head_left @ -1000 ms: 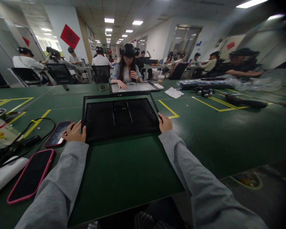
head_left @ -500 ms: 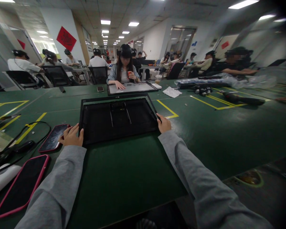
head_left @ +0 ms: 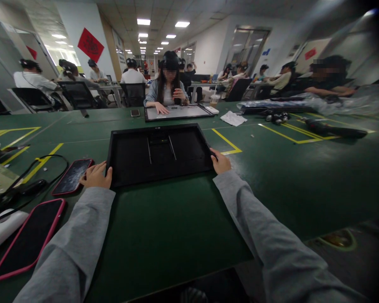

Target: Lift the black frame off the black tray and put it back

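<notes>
A black monitor back cover (head_left: 189,153) lies on the green table in front of me, with two thin metal rails inside it. Around its rim sits a thin black monitor bezel (head_left: 129,130), a small logo on its far edge. My left hand (head_left: 97,176) grips the left side, thumb on the near side and fingers spread toward a phone. At the right side, my right hand (head_left: 221,162) is closed round the bezel and cover edge, thumb on top. The fingers under the edges are partly hidden.
Left of me lie a phone in a red case (head_left: 72,176), a pink-cased phone (head_left: 31,237) and a black cable (head_left: 63,162). Across the table a person handles a panel (head_left: 183,112). A crumpled tissue (head_left: 233,118) and a power tool (head_left: 334,128) lie to the right.
The bezel's far edge has come down from above the back cover onto its rim. Both hands keep their hold at the sides. My view has shifted slightly.
</notes>
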### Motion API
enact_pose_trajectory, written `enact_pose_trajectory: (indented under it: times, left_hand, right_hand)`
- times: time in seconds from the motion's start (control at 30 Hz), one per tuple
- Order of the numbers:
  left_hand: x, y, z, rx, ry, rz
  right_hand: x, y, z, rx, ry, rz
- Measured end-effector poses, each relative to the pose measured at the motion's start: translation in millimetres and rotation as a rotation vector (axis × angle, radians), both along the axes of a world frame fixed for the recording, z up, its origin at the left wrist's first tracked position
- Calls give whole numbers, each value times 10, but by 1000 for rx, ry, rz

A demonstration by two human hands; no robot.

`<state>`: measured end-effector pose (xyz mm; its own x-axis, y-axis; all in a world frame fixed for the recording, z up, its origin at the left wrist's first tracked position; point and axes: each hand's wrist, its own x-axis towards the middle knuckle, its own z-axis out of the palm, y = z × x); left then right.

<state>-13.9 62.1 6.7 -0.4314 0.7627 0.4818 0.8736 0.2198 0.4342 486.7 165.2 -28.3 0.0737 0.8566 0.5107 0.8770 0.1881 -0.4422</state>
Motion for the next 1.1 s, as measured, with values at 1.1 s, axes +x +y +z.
enact_pose_trajectory:
  times: [1.1]
  left_hand:
    - [523,-149,-135,-310,329,-626]
  right_hand:
    - [-768,-603,210,-159,-323,332]
